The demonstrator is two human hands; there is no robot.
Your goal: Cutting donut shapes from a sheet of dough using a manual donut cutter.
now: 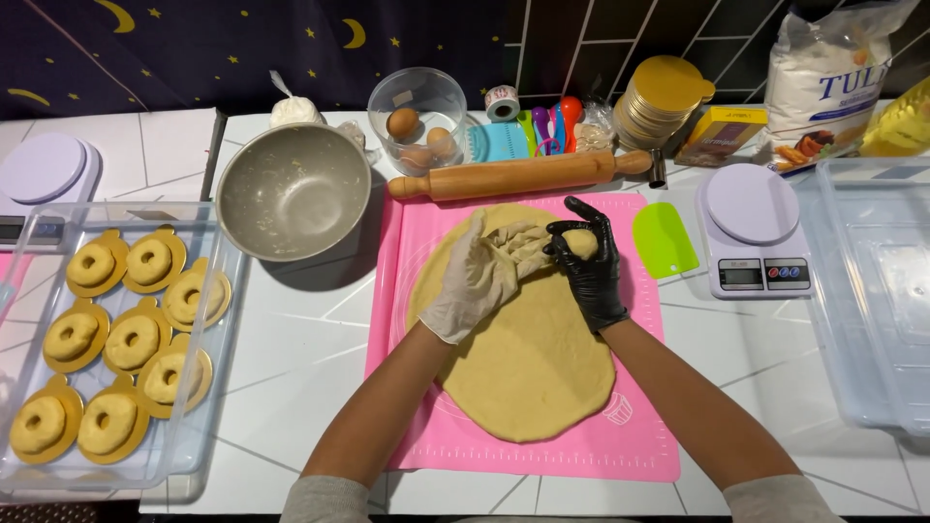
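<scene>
White tiles hold a pink mat (639, 441) with flat yellow dough (528, 358). Left hand (475, 276) in a white glove curls on its folded edge. Right hand (586, 261), black glove, pinches a dough lump (579, 241).

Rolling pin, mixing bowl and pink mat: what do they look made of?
Rolling pin: wood, by its warm tan, matte look. Mixing bowl: likely brushed steel, dull grey sheen. Pink mat: probably silicone, thin, flat, matte, with printed guide marks.
</scene>
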